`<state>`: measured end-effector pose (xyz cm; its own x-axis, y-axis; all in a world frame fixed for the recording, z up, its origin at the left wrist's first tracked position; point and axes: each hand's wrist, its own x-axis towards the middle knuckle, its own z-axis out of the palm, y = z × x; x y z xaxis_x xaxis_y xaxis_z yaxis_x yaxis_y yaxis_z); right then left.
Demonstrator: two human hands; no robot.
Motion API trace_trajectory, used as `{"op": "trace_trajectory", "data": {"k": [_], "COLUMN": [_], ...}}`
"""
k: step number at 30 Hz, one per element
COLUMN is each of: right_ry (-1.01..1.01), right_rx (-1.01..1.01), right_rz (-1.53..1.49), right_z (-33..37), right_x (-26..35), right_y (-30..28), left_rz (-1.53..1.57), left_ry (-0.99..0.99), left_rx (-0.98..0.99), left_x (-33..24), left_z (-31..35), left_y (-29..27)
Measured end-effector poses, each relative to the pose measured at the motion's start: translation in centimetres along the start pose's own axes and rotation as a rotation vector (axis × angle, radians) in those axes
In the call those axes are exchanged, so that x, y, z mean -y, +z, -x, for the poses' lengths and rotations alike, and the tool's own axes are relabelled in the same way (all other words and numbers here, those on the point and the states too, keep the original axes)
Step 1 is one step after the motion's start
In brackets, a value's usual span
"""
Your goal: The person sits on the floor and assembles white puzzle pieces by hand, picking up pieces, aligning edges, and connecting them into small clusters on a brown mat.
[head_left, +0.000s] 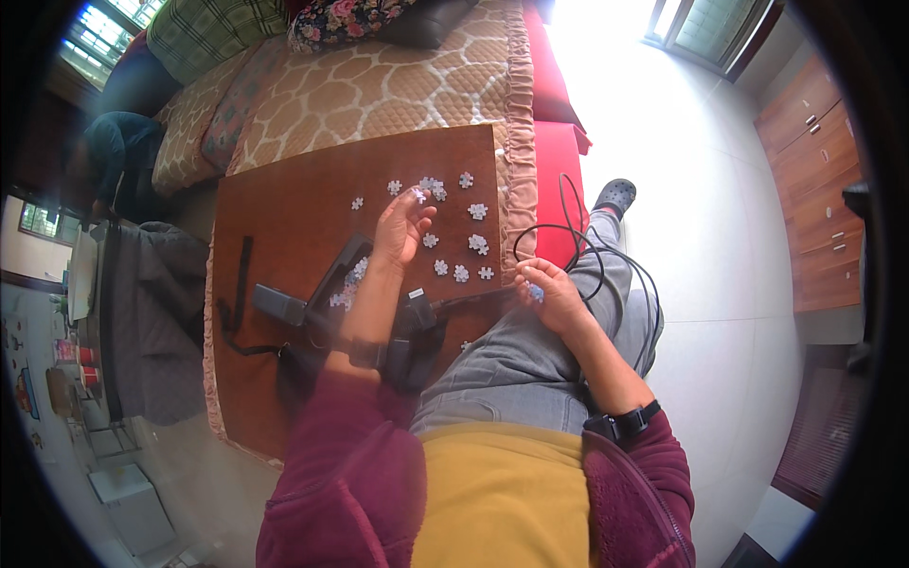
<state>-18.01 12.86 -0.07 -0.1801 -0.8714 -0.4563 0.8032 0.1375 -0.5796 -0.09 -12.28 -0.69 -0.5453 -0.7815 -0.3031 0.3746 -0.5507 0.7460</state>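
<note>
My left hand reaches over the brown board and pinches a pale jigsaw piece between thumb and fingers. My right hand, above my grey trousers, is curled around bluish jigsaw pieces; how many is hidden. Past the left fingertips lies a small cluster of joined-looking jigsaw pieces. Several single pieces and a small clump are spread to the right of that hand. Beside my left forearm, partly covered by it, is a dark tray with more pieces inside.
The brown board rests on a patterned quilt. A grey-blue case, a black strap and black gear lie at its near left. Black cable loops by my right hand. Another person bends at far left.
</note>
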Motion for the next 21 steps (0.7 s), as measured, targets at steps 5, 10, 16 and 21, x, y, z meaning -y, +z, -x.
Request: {"op": "trace_trajectory", "data": {"k": [5,10,16,21], "right_ry": [0.010,0.022,0.025,0.015], "right_rx": [0.011,0.034,0.041,0.092], "right_rz": [0.004,0.013,0.029,0.036], "right_z": [0.0,0.1,0.3,0.3], "right_x": [0.0,0.1,0.3,0.2], "right_y": [-0.4,-0.4,-0.3,-0.2], "left_rz": [0.347,0.274,-0.235,-0.655], "left_ry": [-0.219,-0.233,-0.196,0.056], "left_rx": [0.273,0.326,0.393,0.389], "left_x": [1.6,2.3,3.5,5.9], "left_z": [2.7,4.8,7.2,9.0], "left_y": [1.4,3.9,6.4,7.8]}}
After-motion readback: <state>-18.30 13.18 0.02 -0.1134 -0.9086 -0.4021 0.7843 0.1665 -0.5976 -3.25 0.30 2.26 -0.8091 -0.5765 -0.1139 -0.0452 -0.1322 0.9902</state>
